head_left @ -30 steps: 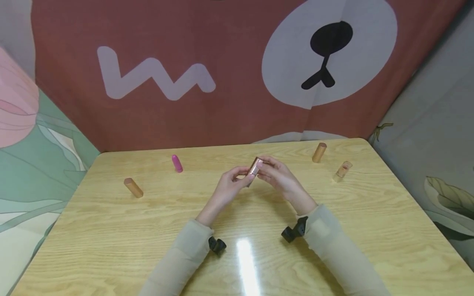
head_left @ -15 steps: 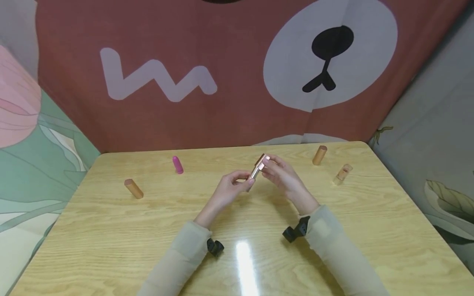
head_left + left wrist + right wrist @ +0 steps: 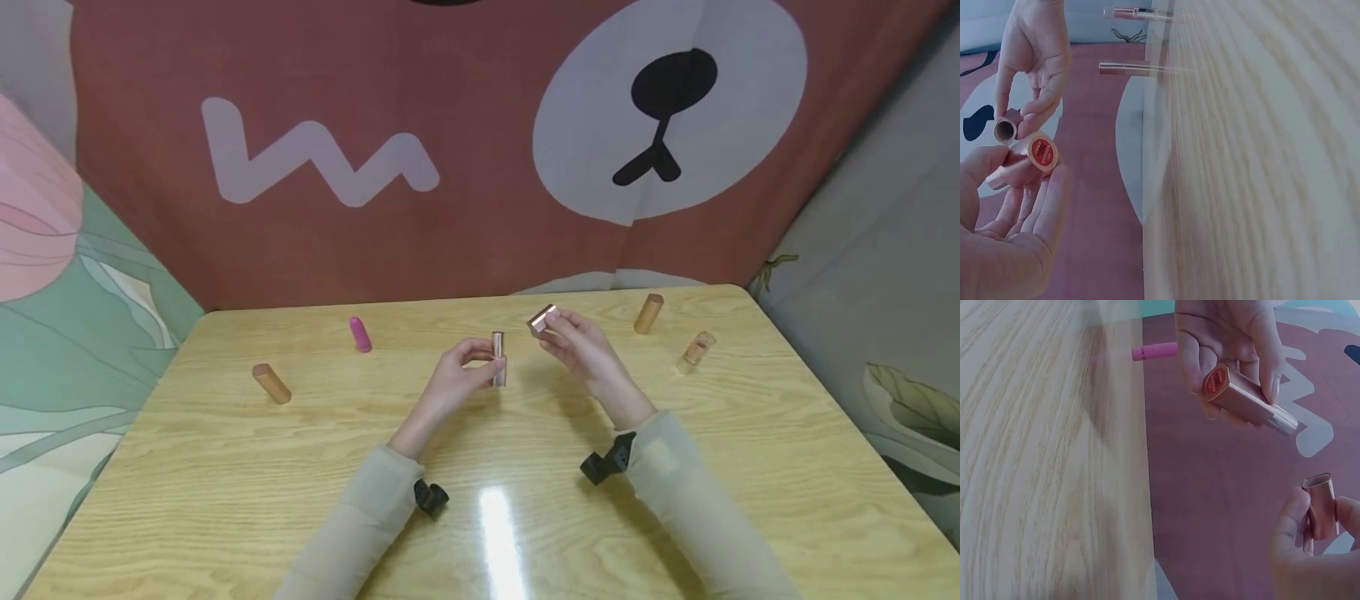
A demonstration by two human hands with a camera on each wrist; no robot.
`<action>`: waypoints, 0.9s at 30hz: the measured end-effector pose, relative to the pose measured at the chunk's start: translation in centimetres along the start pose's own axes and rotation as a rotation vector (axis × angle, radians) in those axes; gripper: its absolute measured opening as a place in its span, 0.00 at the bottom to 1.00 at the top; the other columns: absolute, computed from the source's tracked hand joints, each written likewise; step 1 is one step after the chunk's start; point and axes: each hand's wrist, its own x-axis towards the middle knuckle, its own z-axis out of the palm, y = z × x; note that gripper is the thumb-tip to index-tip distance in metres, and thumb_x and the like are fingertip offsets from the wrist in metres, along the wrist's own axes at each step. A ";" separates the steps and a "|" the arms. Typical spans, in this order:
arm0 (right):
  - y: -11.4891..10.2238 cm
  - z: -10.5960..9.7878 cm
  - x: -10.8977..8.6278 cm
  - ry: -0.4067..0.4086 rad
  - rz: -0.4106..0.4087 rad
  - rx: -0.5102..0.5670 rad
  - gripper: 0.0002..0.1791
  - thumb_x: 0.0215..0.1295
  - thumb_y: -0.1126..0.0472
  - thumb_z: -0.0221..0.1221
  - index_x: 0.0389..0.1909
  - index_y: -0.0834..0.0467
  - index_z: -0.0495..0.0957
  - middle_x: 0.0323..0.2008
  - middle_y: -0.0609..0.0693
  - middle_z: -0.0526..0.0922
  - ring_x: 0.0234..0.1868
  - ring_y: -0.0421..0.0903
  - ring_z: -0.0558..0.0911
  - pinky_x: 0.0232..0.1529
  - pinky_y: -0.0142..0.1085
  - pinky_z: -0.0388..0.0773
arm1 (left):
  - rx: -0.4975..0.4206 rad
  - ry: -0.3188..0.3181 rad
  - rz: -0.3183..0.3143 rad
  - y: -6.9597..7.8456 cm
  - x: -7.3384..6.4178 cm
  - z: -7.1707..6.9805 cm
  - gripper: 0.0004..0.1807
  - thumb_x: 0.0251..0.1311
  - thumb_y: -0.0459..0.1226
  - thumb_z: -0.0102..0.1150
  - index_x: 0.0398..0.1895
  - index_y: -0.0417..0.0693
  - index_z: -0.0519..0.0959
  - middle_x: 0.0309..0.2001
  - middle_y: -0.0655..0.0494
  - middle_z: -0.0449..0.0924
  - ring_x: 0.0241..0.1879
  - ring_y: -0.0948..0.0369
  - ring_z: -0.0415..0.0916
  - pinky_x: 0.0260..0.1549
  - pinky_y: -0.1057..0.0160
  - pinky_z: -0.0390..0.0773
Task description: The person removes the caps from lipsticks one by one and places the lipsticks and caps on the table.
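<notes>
Above the middle of the table, my left hand (image 3: pixel 459 372) pinches the base of a rose-gold lipstick (image 3: pixel 498 373) between thumb and fingers. The tube stands upright with its shiny inner sleeve on top, and a red label shows on its bottom end in the left wrist view. My right hand (image 3: pixel 588 350) holds the matching lipstick cap (image 3: pixel 542 320) by thumb and fingertips, up and to the right, apart from the tube. The cap's hollow mouth (image 3: pixel 1317 481) shows in the right wrist view.
On the wooden table (image 3: pixel 225 500) stand a copper-coloured tube (image 3: pixel 271 383) and a magenta tube (image 3: pixel 360 335) at left. Another copper-coloured tube (image 3: pixel 648 314) and a clear-based tube (image 3: pixel 696 352) stand at right. A printed cloth (image 3: pixel 480 242) hangs behind the back edge.
The cap has come off the lipstick. My right hand has drawn it up and right, while my left hand has tipped the tube from slanted to upright.
</notes>
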 end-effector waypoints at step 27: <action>-0.2 -3.1 -0.1 -0.044 0.051 -0.194 0.18 0.70 0.64 0.51 0.58 0.59 0.63 0.38 0.36 0.77 0.39 0.30 0.80 0.47 0.22 0.77 | 0.036 0.010 -0.062 -0.9 0.3 -3.4 0.20 0.62 0.38 0.61 0.56 0.43 0.73 0.56 0.45 0.76 0.54 0.50 0.76 0.53 0.50 0.77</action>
